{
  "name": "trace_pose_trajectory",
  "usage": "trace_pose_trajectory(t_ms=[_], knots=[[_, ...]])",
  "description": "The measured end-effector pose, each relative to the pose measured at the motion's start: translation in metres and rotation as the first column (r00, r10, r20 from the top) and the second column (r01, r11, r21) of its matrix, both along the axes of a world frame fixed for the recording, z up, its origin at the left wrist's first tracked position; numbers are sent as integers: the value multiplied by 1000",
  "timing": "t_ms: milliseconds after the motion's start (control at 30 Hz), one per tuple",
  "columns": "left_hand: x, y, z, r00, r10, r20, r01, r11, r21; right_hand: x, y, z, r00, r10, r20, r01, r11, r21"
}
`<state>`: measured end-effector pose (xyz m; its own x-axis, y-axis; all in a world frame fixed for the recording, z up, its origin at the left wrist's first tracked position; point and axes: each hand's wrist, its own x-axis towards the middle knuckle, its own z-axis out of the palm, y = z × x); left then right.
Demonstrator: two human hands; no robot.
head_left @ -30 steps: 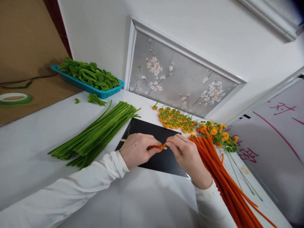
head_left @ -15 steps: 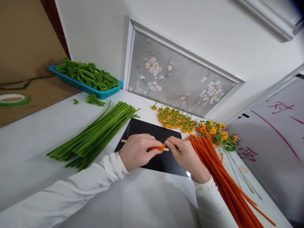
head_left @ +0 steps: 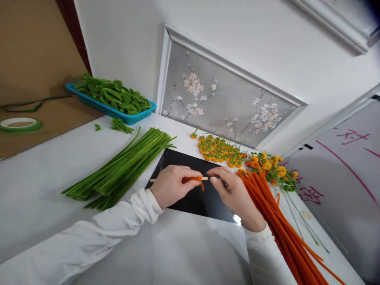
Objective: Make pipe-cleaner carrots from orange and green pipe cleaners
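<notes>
My left hand is closed on a thin wooden stick with an orange pipe cleaner coiled around it. The pipe cleaner's short loose end hangs below the stick, just past my fingertips. My right hand is beside the stick's right tip, apart from it, with thumb and forefinger spread and nothing visible between them. Both hands are above a black board. Just right of my right hand lies a bundle of orange pipe cleaners.
Green pipe cleaners lie left of the board. A blue basket holds green looped pieces at the back left. Small orange flower heads and stemmed flowers sit along the back. Green tape lies far left.
My right hand has let go of the pipe cleaner's end and its fingers have parted. That end now dangles below the stick. My left hand keeps its hold.
</notes>
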<state>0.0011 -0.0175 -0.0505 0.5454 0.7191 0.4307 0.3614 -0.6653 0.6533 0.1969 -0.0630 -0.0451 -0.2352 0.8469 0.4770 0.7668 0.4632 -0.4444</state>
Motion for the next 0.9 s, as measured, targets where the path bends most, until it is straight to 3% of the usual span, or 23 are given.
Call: trace_pose_trajectory(t_ms=[167, 300, 433, 533, 700, 900], knots=[[0, 1, -2, 999, -38, -11, 38, 999, -17, -12, -3, -1, 994, -14, 105, 12, 1000, 18], [-2, 6, -1, 979, -200, 29, 202, 974, -103, -12, -2, -5, 986, -58, 157, 45, 995, 85], [-6, 9, 4, 936, -353, 0, 335, 887, -319, -10, -2, -3, 983, -50, 178, 32, 994, 101], [-6, 10, 4, 910, -408, 77, 396, 798, -454, -11, -3, 0, 985, -1, 171, -10, 998, 65], [-4, 13, 1, 906, -380, 186, 413, 695, -588, -13, -4, 3, 987, 85, 135, -87, 996, 10], [-8, 18, 3, 913, -339, 228, 398, 615, -680, -10, -3, 0, 988, 74, 134, -82, 995, 59]])
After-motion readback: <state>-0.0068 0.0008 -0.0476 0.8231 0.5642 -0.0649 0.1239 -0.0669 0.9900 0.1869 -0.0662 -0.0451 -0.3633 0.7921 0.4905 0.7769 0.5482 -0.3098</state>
